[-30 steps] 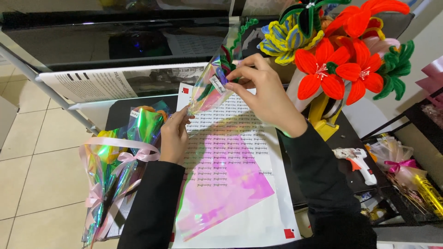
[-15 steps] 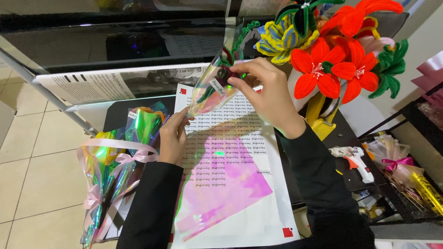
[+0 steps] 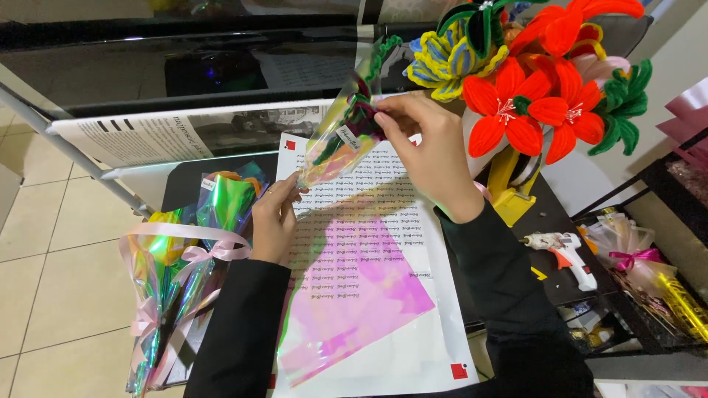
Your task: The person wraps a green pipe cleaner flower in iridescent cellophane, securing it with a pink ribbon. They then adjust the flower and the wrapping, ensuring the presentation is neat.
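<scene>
Sheets first: nearest me the iridescent pink film [image 3: 354,309] lay flat on the white printed paper [image 3: 442,324], whose front edge hung at the table lip. Above it, I had the left hand [image 3: 274,217] pinching the bottom tip of the cellophane cone [image 3: 335,151] and the right hand [image 3: 431,151] pinching its top around the dark stem, so I judged wrapping was mid-step and closing the cone needed a tighter roll. Room was thin: wrapped bouquets [image 3: 184,258] left, glue gun [image 3: 564,247] right, red flowers [image 3: 538,110] just beyond.

Glossy iridescent film wrap [image 3: 335,144], fuzzy pipe-cleaner flowers [image 3: 531,103], matt printed paper sheet [image 3: 383,221], satin pink ribbon [image 3: 195,243].
</scene>
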